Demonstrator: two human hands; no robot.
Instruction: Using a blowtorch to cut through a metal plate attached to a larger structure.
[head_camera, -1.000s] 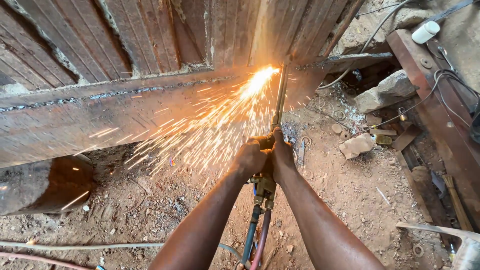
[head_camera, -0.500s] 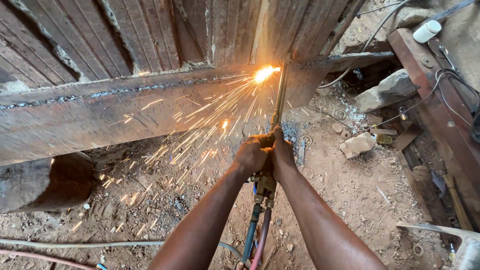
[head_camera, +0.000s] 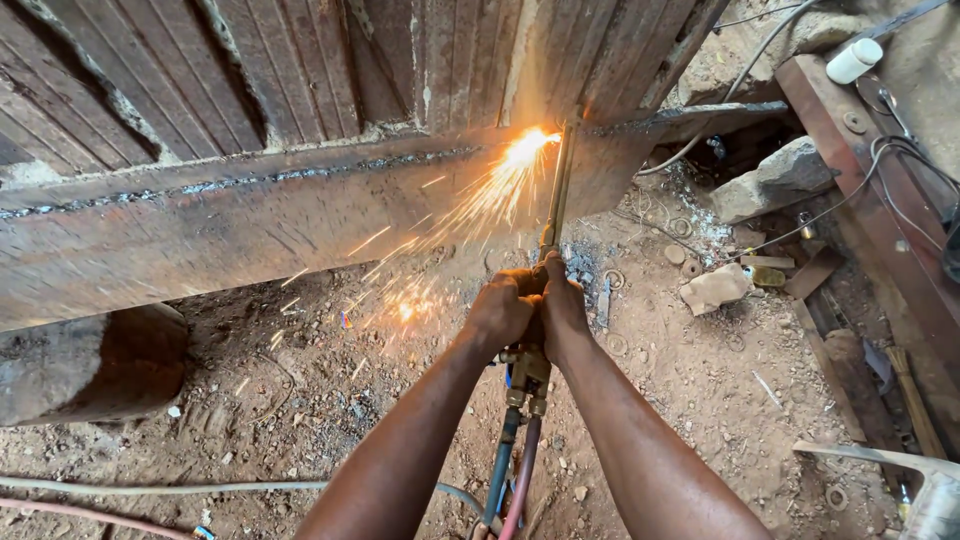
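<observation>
Both my hands grip a brass cutting torch at its handle. My left hand wraps the left side and my right hand the right side, pressed together. The torch's long tube reaches up to a rusty steel beam, where a bright flame burns at the seam and sparks spray down to the left. A blue hose and a red hose run from the torch's base toward me.
Ribbed rusty metal panels stand above the beam. Stones and scrap lie on the dirt at the right, beside a steel girder with cables. A dark block supports the beam at left. Hoses cross the ground.
The spark shower has thinned and shrunk toward the flame. My hands and the torch have stayed almost in place.
</observation>
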